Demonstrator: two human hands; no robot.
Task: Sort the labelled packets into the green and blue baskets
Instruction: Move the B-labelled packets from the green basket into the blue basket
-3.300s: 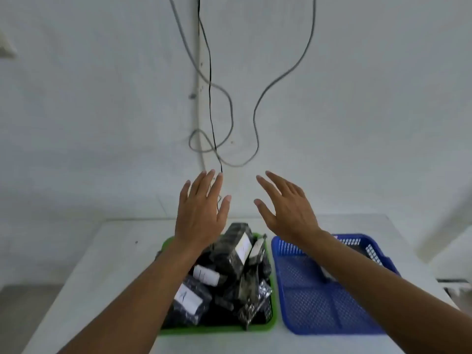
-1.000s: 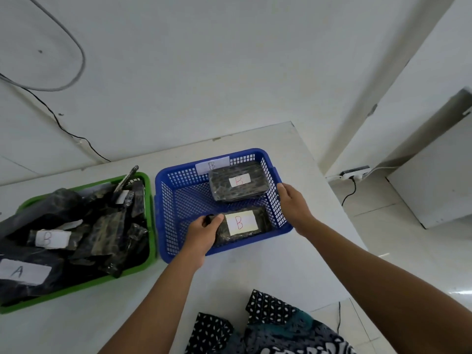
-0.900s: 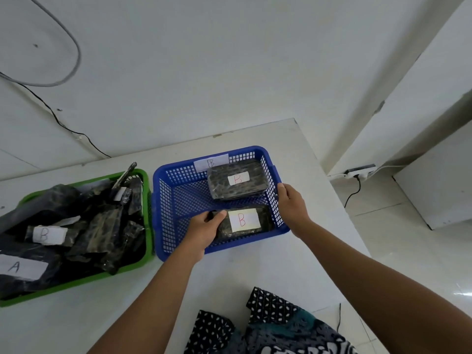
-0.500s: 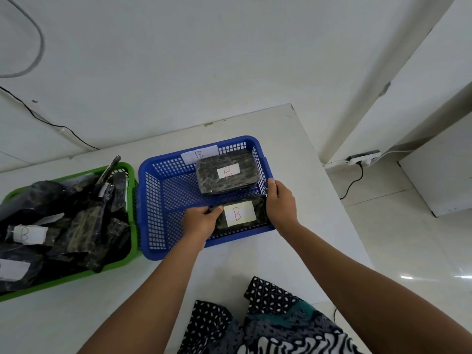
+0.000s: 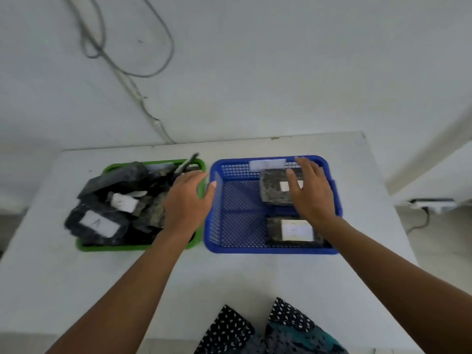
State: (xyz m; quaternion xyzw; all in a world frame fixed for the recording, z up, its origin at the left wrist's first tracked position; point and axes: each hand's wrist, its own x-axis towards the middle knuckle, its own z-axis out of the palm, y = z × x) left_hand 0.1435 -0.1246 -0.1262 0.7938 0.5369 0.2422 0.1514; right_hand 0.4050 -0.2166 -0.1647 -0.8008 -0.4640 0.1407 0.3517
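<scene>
From the head camera, the blue basket (image 5: 270,247) sits on the white table (image 5: 255,282), and everything else is placed from it. The green basket (image 5: 132,247) stands just beside its left wall, heaped with dark labelled packets (image 5: 102,223); one white label there appears to read A, though the frame is blurred.

Inside the blue basket lie two packets, both along its right side: the far packet (image 5: 272,192) towards the back wall and the near packet (image 5: 293,231) against the front wall, each with a white label on top. The writing on them is too smeared to read. A white tag (image 5: 267,164) is fixed on the basket's back rim.

The left hand (image 5: 186,203) hovers over the green basket's right edge, at the blue basket's left wall, fingers spread and straight, gripping nothing. The right hand (image 5: 311,192) is above the far packet inside the blue basket, fingers extended and loose, holding nothing; whether it touches the packet cannot be told.

A grey cable (image 5: 143,72) hangs on the wall behind the baskets. Patterned black-and-white cloth (image 5: 255,333) shows at the table's near edge.
</scene>
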